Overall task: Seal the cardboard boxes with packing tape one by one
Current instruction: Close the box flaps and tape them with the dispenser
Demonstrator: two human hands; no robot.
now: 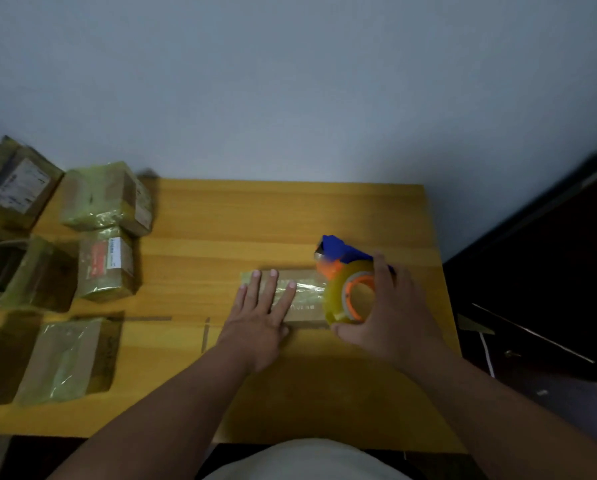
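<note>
A flat cardboard box (304,315) lies in the middle of the wooden table (290,216). A strip of clear tape (307,288) runs across its top. My left hand (260,315) presses flat on the box's left part, fingers straight and spread. My right hand (389,311) grips a tape dispenser (349,287) at the box's right end. The dispenser has a blue body, orange hub and a yellowish roll of tape. Its lower part is hidden behind the roll and my hand.
Several taped cardboard boxes (106,199) crowd the table's left side, some stacked, one flat parcel (65,358) near the front. A dark cabinet (550,271) stands to the right. A pale wall (290,81) rises behind the table.
</note>
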